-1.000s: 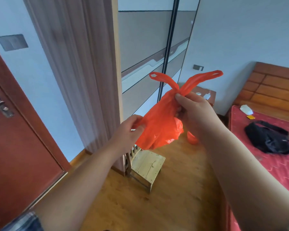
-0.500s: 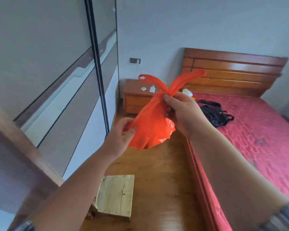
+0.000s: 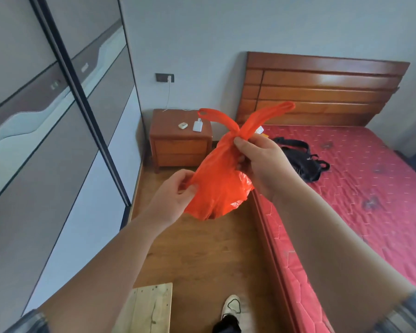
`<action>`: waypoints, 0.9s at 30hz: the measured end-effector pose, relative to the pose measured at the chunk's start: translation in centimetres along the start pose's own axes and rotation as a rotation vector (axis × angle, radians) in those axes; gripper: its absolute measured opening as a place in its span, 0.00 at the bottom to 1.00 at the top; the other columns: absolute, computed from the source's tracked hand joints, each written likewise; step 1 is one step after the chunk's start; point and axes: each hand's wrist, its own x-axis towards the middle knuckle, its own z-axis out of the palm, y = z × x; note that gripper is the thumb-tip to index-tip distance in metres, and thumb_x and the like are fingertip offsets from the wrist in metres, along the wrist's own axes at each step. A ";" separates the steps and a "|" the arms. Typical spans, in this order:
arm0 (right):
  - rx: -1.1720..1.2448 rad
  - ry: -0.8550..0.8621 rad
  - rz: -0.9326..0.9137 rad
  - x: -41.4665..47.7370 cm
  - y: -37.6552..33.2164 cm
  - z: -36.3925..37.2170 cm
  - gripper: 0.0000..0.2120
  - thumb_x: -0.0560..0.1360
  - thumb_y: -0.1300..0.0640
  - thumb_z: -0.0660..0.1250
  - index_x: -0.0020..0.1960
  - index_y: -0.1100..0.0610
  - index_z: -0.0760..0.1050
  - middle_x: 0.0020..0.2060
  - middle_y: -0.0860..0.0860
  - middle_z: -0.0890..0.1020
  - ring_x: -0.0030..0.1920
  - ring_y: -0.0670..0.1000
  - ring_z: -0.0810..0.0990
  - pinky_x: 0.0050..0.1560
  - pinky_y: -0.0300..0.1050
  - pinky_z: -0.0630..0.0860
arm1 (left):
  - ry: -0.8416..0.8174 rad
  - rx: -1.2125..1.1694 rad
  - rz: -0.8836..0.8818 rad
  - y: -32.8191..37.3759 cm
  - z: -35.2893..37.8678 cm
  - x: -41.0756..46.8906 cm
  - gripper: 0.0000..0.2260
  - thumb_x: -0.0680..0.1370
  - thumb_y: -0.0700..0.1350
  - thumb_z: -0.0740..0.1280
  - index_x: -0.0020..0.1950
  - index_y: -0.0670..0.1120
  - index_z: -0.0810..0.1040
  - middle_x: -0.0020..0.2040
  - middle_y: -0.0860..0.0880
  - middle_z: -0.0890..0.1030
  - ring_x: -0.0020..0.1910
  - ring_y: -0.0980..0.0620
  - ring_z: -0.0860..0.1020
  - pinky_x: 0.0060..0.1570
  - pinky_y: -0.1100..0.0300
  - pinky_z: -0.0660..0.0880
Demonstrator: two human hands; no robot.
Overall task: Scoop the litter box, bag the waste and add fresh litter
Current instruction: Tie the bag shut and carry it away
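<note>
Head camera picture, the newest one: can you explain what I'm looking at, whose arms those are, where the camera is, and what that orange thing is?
There is no machine here. The camera sits on a person's head and looks forward and down, so the two arms reaching in from the bottom are that person's own. The right hand grips an orange plastic bag at its neck, just below the two handle loops that stick up. The left hand pinches the bag's side. The bag hangs in the air above a wooden floor. To the right is a bed with a red mattress, and a black bag lies on it. Further back stands a nightstand with a white charger on top. A wooden stool shows at the bottom edge. No litter box is in view.
</note>
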 end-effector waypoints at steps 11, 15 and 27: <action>-0.022 -0.098 0.129 19.8 2.6 -7.2 0.08 0.81 0.57 0.65 0.55 0.55 0.82 0.42 0.51 0.84 0.39 0.48 0.77 0.45 0.46 0.77 | 0.088 0.028 -0.184 -2.4 5.0 18.3 0.09 0.82 0.51 0.63 0.61 0.53 0.76 0.54 0.57 0.80 0.52 0.58 0.80 0.45 0.68 0.76; 0.004 -0.131 0.163 25.5 3.7 -6.8 0.07 0.81 0.59 0.65 0.52 0.55 0.82 0.36 0.48 0.81 0.36 0.46 0.75 0.42 0.45 0.75 | 0.061 0.037 -0.249 -4.0 4.9 22.7 0.10 0.82 0.51 0.63 0.62 0.53 0.75 0.54 0.58 0.80 0.51 0.59 0.79 0.37 0.74 0.75; -0.083 -0.098 0.359 47.8 10.7 -2.4 0.08 0.81 0.59 0.63 0.55 0.56 0.81 0.46 0.53 0.85 0.41 0.51 0.76 0.47 0.50 0.76 | -0.067 0.039 -0.392 -16.6 -0.1 43.8 0.06 0.80 0.47 0.66 0.56 0.55 0.77 0.50 0.60 0.81 0.50 0.63 0.79 0.41 0.71 0.75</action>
